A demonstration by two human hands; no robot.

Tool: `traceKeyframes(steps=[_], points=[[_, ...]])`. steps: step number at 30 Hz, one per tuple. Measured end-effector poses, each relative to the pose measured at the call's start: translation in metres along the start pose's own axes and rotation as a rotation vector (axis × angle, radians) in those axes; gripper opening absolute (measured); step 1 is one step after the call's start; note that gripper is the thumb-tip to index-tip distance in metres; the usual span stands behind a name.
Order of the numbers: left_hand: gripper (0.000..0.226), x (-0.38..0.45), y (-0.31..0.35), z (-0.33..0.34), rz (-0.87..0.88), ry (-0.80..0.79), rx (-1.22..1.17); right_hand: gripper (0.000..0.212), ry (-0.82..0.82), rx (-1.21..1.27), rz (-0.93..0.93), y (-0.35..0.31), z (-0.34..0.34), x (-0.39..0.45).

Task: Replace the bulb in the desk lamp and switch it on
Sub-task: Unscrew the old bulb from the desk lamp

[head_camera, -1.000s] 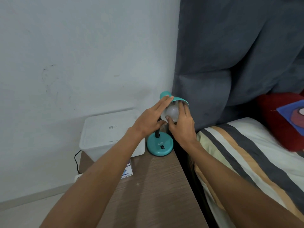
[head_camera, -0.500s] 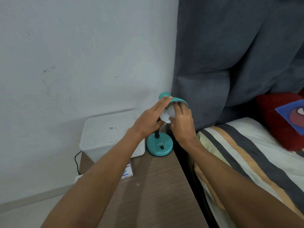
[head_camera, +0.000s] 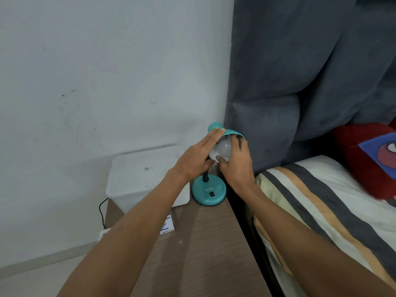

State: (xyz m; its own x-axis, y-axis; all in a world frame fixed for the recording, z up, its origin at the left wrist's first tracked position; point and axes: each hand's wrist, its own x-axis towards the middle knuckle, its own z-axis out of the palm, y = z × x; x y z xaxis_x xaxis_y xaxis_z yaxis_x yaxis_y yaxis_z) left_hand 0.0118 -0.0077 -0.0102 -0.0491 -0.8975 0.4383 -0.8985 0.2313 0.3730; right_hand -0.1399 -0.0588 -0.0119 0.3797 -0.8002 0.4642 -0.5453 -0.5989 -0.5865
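A teal desk lamp stands at the far right corner of the wooden bedside table, its round base bearing a black switch. The teal shade tilts toward me. A white bulb sits in the shade's mouth. My right hand grips the bulb with thumb below and fingers curled over its right side. My left hand has straight fingers pressed against the shade's left rim, steadying it. The socket is hidden inside the shade.
A white plastic box stands left of the lamp on the table. A small card lies by my left forearm. A black cable hangs behind. A striped bed, red cushion and grey headboard lie right.
My right hand has turned around the bulb, its fingers shifting over the bulb's right side and the thumb moving under it. My left hand stays on the shade.
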Motion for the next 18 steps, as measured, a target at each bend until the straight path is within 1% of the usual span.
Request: traceKeyframes(steps=[2,3,5,7,10,13,14,16,18], points=[[0.105,0.0007,0.0007,0.0009,-0.002,-0.004,-0.003,0.068,-0.006,0.083,0.084,-0.0015,0.0000,0.0013],[0.106,0.0009,0.0012,0.0012,-0.005,-0.007,-0.003,0.066,-0.011,0.069,0.086,-0.0020,-0.0002,0.0020],[0.107,0.0009,0.0019,0.0014,-0.008,-0.013,-0.001,0.066,-0.014,-0.052,-0.007,-0.0012,-0.0015,0.0021],[0.108,-0.0002,0.0011,0.0011,-0.012,-0.011,0.003,0.070,-0.021,-0.124,-0.095,0.0018,-0.0026,0.0012],[0.107,-0.0008,-0.0011,0.0000,-0.005,0.000,-0.005,0.071,-0.008,-0.032,-0.072,0.0025,-0.0017,-0.0022],[0.108,0.0000,-0.0016,0.0015,-0.005,-0.002,-0.009,0.064,-0.003,0.046,0.032,0.0004,-0.0019,-0.0017],[0.110,0.0000,-0.0016,0.0020,-0.008,-0.004,-0.006,0.063,-0.008,0.017,0.023,-0.0004,-0.0029,-0.0007],[0.112,-0.0002,-0.0020,0.0025,-0.015,-0.004,-0.005,0.067,-0.026,-0.065,-0.064,-0.0001,-0.0040,-0.0007],[0.112,-0.0004,-0.0027,0.0018,-0.013,0.001,-0.008,0.070,-0.020,-0.072,-0.095,0.0026,-0.0034,-0.0015]])
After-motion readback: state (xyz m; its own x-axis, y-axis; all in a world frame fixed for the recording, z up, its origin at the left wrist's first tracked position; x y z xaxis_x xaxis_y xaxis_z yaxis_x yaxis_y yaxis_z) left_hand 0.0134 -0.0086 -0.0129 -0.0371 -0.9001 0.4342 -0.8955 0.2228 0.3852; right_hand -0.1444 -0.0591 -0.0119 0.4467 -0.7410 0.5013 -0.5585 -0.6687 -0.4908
